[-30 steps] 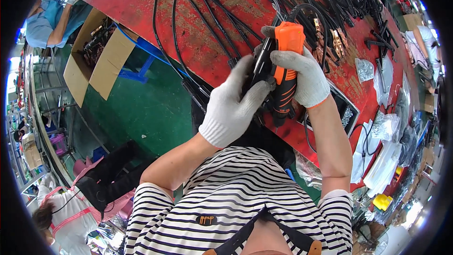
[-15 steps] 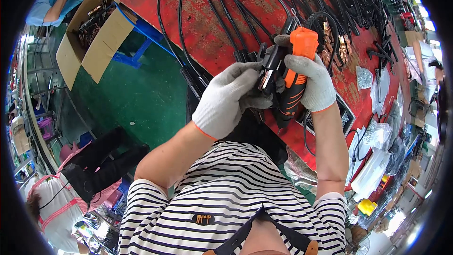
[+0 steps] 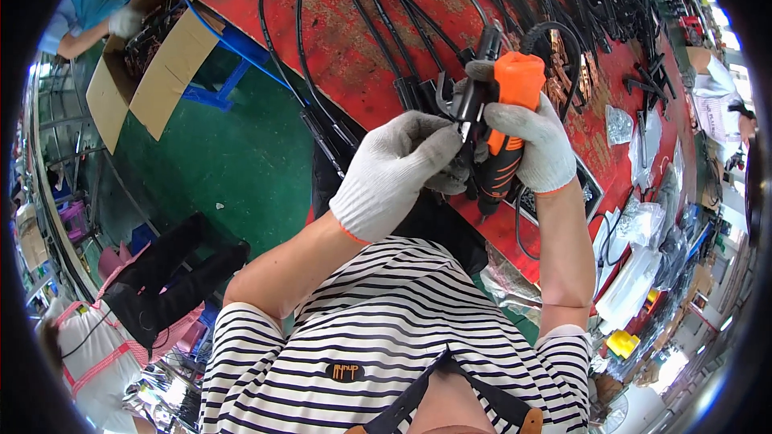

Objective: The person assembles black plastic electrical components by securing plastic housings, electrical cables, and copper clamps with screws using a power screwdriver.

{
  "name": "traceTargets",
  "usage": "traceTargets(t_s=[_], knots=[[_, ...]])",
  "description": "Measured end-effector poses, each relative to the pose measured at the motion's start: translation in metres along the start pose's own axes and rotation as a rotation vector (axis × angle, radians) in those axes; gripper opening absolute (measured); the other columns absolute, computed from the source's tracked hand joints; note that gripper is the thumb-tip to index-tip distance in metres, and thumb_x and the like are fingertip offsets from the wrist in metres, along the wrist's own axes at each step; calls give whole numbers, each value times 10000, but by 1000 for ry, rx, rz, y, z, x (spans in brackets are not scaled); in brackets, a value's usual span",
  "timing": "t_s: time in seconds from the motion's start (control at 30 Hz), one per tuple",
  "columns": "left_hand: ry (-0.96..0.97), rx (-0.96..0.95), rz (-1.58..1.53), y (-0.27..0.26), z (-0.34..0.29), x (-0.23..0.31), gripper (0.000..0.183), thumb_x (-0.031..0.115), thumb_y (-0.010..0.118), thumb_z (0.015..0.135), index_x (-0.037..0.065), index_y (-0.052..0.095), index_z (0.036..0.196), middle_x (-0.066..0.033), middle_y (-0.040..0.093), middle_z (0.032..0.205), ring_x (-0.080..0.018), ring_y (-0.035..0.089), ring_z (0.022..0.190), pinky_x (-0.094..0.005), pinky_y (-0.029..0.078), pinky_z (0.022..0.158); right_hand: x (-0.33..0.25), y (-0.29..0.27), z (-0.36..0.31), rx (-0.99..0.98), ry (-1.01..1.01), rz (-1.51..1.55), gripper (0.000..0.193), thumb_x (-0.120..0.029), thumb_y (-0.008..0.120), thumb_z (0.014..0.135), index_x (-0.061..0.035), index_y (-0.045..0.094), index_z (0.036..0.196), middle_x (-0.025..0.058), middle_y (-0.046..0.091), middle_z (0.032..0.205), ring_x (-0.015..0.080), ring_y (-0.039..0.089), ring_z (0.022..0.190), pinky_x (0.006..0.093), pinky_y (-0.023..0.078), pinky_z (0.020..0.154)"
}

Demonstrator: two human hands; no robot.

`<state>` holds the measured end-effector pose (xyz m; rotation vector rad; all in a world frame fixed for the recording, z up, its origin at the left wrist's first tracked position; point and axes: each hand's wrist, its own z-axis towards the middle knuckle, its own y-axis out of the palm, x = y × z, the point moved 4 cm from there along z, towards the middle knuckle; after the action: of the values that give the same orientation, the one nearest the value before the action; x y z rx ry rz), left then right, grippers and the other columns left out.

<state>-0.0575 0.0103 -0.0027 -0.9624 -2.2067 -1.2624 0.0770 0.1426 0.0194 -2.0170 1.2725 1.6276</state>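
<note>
White-gloved, grips orange power tool (image 3: 519, 84) in right hand (image 3: 540, 145), pinches black fitting (image 3: 474, 101) beside it with left hand (image 3: 390, 169), and looks partway through, with copper pieces (image 3: 560, 71) apparently unused on the red table (image 3: 344, 72).

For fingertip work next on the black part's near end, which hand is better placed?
Probably the left hand: its thumb and fingers are at the black part, while the right hand is wrapped around the orange-and-black power screwdriver.
</note>
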Motion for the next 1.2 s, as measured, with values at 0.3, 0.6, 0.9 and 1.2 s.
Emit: traceTargets(t_s=[0.3, 0.6, 0.9, 1.2], knots=[[101, 57, 114, 5, -7, -8, 362, 65, 730, 954, -89, 558, 1233, -129, 705, 1001, -160, 709, 818, -301, 617, 734, -7, 12, -2, 6, -76, 51, 570, -72, 733, 852, 4, 583, 1396, 74, 718, 1112, 131, 691, 887, 290, 571, 772], [210, -22, 24, -3, -5, -15, 315, 34, 624, 1003, -73, 520, 1280, -130, 677, 1028, -165, 690, 799, -304, 625, 690, 4, -12, -14, 93, 58, 107, 472, -71, 737, 836, -13, 587, 1280, 74, 699, 947, 175, 701, 800, 315, 576, 732], [199, 12, 88, 1, -2, -13, 332, 78, 619, 1022, -70, 519, 1302, -99, 666, 954, -147, 670, 775, -289, 602, 669, 12, -9, -23, 118, 42, 211, 546, -49, 790, 816, -20, 580, 1320, 48, 700, 989, 158, 695, 833, 317, 569, 760], [90, -72, 287, 13, -6, -14, 305, 126, 592, 1041, -69, 558, 1274, -70, 651, 848, -119, 628, 674, -267, 549, 620, -1, -9, -35, 73, 45, 182, 540, -105, 709, 858, 28, 574, 1363, 131, 728, 1109, 181, 705, 709, 326, 582, 638]])
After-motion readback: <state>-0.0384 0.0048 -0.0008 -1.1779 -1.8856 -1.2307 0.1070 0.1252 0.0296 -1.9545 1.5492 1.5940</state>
